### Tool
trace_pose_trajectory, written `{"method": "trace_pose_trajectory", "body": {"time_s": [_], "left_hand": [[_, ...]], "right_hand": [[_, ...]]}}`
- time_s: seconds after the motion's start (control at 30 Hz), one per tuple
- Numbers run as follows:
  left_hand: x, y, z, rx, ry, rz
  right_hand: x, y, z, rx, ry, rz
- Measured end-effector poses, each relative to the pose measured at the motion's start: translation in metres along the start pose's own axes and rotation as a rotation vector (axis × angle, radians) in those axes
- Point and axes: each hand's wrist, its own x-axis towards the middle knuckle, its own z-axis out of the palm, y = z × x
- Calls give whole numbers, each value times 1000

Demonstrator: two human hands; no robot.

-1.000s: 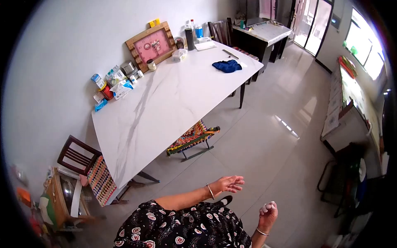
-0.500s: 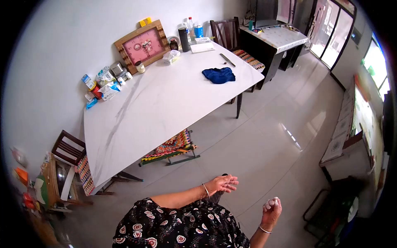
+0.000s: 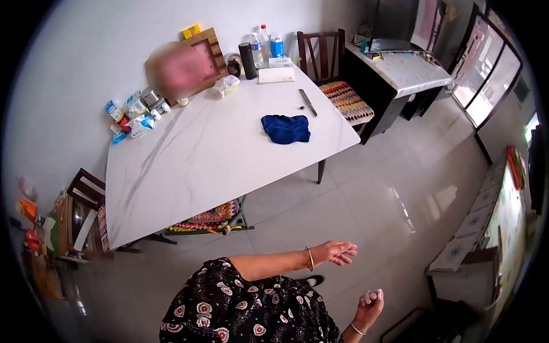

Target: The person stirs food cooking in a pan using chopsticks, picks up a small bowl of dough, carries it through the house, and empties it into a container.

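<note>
My left hand (image 3: pixel 335 252) is stretched out in front of my body over the floor, palm partly up, fingers extended and holding nothing. My right hand (image 3: pixel 369 307), lower and further right, has its fingers curled in; the fingertips look whitish. Whatever it may hold is hidden. Neither hand touches the white marble-patterned table (image 3: pixel 194 154). A dark blue cloth (image 3: pixel 286 129) lies crumpled near the table's right end. Beyond it are a long narrow tool like a knife or file (image 3: pixel 307 102) and a small dark red bead-like item (image 3: pixel 302 107).
Along the wall stand a black flask (image 3: pixel 247 61), bottles, a pink wood-framed clock (image 3: pixel 203 57), partly blurred, and several small boxes (image 3: pixel 140 124). Chairs (image 3: pixel 329 74) stand at both table ends; a woven folding stool (image 3: pixel 211 217) is tucked under. A counter (image 3: pixel 463 251) runs along the right.
My view has shifted, with the table lower and the cloth further left in it. My left hand now reaches further right, still spread; my right hand stays curled.
</note>
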Motion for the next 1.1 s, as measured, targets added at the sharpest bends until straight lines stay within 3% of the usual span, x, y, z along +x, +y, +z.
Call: {"method": "trace_pose_trajectory", "body": {"time_s": [0.4,0.63,0.8,1.1], "left_hand": [[153,22,37,-56,210,55],[239,37,27,-109,298,45],[338,71,-1,-135,281,43],[519,201,-4,-33,129,53]], "right_hand": [[182,-153,-55,-65,-68,69],[300,-199,-61,-79,-99,90],[383,-223,-60,-78,-59,107],[504,-305,-20,-32,65,14]]}}
